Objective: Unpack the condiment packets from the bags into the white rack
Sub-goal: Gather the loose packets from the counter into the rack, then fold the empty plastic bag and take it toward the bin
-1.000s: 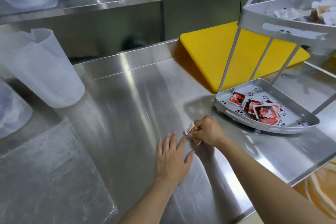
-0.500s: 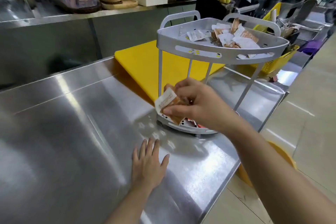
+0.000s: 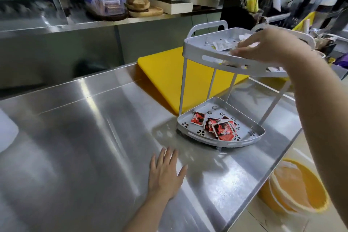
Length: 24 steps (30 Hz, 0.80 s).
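The white two-tier rack (image 3: 207,58) stands on the steel table near its right edge. Several red condiment packets (image 3: 219,128) lie in its lower tray. White and brown packets (image 3: 222,45) lie in the upper tray. My right hand (image 3: 263,48) is over the upper tray, fingers pointing down-left and touching the packets there. Blur hides whether a packet is still in its fingers. My left hand (image 3: 165,173) rests flat on the table in front of the rack, fingers spread, holding nothing.
A yellow cutting board (image 3: 169,75) lies behind the rack. A yellow bin (image 3: 295,188) sits on the floor below the table's right edge. The back shelf holds plastic containers (image 3: 102,2) and wooden boards (image 3: 140,4). A translucent container (image 3: 5,130) shows at the far left.
My right hand has picked a brown-and-white packet off the table, lifted it past the lower tray and brought it over the upper tray. The left hand stays flat. The view has swung right.
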Each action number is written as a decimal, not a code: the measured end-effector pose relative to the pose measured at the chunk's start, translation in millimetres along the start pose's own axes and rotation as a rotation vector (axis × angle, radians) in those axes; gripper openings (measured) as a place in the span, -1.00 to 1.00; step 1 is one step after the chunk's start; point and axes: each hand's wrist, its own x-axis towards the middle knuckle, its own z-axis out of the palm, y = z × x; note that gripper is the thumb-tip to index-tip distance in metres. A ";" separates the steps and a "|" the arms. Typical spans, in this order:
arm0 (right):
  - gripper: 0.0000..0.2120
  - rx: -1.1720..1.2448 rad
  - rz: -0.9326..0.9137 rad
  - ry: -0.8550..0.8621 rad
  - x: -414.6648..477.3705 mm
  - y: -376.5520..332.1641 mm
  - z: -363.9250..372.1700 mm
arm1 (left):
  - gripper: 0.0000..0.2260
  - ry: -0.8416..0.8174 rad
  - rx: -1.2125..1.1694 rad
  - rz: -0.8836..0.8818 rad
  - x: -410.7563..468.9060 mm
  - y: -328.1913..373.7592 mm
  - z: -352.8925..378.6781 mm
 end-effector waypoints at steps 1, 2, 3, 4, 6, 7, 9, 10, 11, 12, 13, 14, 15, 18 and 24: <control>-0.54 0.010 0.007 0.077 -0.2 -1.0 -1.8 | -0.26 -0.005 -0.002 0.000 -0.6 0.5 -1.5; -0.54 0.030 0.011 0.190 -0.6 -3.3 -3.3 | -0.23 -0.010 -0.003 0.001 -1.2 1.1 -3.0; -0.56 0.070 -0.004 0.299 -1.5 -6.9 -5.0 | -0.20 -0.023 -0.006 0.005 -1.3 1.6 -4.0; -0.61 0.132 -0.038 0.383 -2.2 -12.5 -4.7 | -0.22 -0.043 -0.014 0.012 -0.2 0.8 -5.6; -0.68 0.268 -0.166 0.460 -8.5 -32.3 1.3 | -0.37 -0.128 -0.037 0.042 4.1 -4.8 -12.4; -0.70 0.320 -0.241 0.461 -13.9 -44.9 8.1 | -0.43 -0.177 -0.057 0.070 5.9 -10.5 -18.1; -0.73 0.394 -0.391 0.406 -24.8 -73.3 32.4 | -0.49 -0.237 -0.095 0.117 4.6 -25.6 -34.8; -0.75 0.423 -0.456 0.341 -30.6 -89.0 50.0 | -0.53 -0.248 -0.119 0.113 -0.2 -34.9 -44.8; -0.77 0.447 -0.502 0.259 -36.9 -105.3 70.5 | -0.55 -0.249 -0.143 0.078 -7.1 -45.1 -54.7; -0.79 0.464 -0.534 0.169 -43.9 -121.7 93.1 | -0.55 -0.243 -0.157 0.029 -16.2 -57.2 -63.7; -0.80 0.467 -0.554 0.069 -51.6 -138.5 117.3 | -0.54 -0.235 -0.154 -0.025 -27.4 -71.1 -71.3; -0.80 0.452 -0.572 -0.047 -60.0 -154.3 142.9 | -0.54 -0.227 -0.124 -0.076 -40.1 -86.9 -77.1; -0.80 0.418 -0.589 -0.179 -69.7 -169.0 168.4 | -0.55 -0.207 -0.089 -0.123 -54.0 -104.8 -79.7; -0.68 0.330 -0.621 -0.555 -106.9 -209.1 236.9 | -0.59 -0.059 -0.084 -0.307 -103.4 -160.6 -79.4; -0.52 0.453 -0.575 -0.894 -186.7 -264.2 296.9 | -0.57 0.312 -0.050 -1.007 -220.1 -235.3 -80.0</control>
